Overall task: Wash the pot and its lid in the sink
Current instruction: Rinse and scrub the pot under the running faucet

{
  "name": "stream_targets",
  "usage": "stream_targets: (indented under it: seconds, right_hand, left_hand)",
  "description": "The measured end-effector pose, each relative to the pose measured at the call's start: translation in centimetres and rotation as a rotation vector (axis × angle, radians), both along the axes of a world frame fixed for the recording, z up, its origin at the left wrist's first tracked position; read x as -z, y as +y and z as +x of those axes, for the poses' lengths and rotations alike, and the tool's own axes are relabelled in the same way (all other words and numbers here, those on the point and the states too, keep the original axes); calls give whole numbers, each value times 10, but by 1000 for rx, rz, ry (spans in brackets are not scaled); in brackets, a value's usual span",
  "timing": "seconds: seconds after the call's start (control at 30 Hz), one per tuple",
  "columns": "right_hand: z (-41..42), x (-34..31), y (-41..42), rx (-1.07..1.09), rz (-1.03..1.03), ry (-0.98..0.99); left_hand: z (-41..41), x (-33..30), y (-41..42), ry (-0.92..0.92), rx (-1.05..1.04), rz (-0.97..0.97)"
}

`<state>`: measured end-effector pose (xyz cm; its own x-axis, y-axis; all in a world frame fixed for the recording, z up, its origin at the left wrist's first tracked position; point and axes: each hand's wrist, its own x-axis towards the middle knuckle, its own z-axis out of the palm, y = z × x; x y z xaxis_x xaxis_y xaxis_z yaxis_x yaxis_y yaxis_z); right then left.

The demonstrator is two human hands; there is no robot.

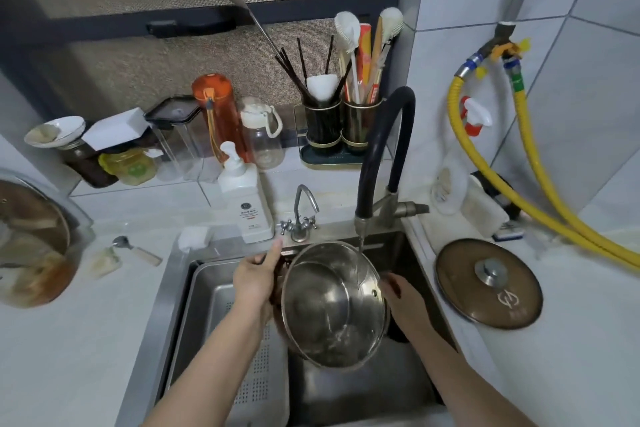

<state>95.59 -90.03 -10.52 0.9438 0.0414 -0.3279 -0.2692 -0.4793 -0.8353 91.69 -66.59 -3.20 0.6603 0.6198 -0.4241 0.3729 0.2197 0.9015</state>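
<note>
A steel pot is held tilted over the sink, its open mouth facing me. My left hand grips its left side and my right hand holds its right rim. The black-hosed faucet ends just above the pot's far rim, with a thin stream of water running down. The glass lid with a metal knob lies flat on the counter to the right of the sink.
A perforated steel drain tray fills the sink's left half. A soap pump bottle and a small tap stand behind the sink. Jars, bottles and a utensil holder line the back. A yellow hose hangs at right.
</note>
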Motion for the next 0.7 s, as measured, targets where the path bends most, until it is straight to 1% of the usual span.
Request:
stream_targets:
  seconds: [0.1,0.17,0.23,0.3,0.4,0.47,0.53,0.7]
  right_hand:
    - [-6,0,3,125,40,57]
    - [-10,-3,4,179,86,121]
    - [-14,-7,4,199,146,145]
    - [-14,-10,5,231,229,130]
    - [-15,-13,5,310,349,105]
    - [-19,-13,7,349,434,97]
    - [-24,-15,11,355,495,105]
    - [-18,-25,33,299,430,33]
  left_hand:
    - [-8,-4,14,11,-52,-38]
    - [-11,-3,24,14,-77,-108]
    - [-15,-2,33,12,-73,-194]
    - [-18,2,39,29,-42,-307]
    - [-30,5,49,35,20,-542]
    - [-39,10,55,39,46,-631]
    - [-46,14,60,12,47,-647]
    - [-59,22,72,-62,57,-438]
